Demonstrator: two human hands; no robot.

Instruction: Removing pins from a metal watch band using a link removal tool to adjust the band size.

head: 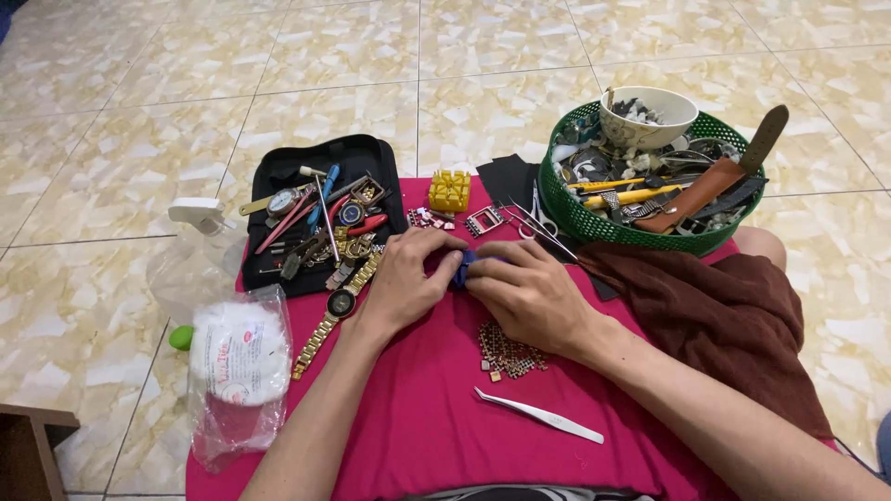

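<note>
Both hands meet over a small blue object on the pink cloth. My left hand grips its left side and my right hand covers its right side; most of the object is hidden by the fingers. A metal watch bracelet piece lies just below my right hand. White tweezers lie nearer to me. A gold-band wristwatch lies left of my left hand.
A black tool case with screwdrivers and watch parts lies at the back left. A yellow block and small metal parts sit behind the hands. A green basket holds straps, tools and a white bowl. Brown cloth, bagged cotton pads, clear bottle.
</note>
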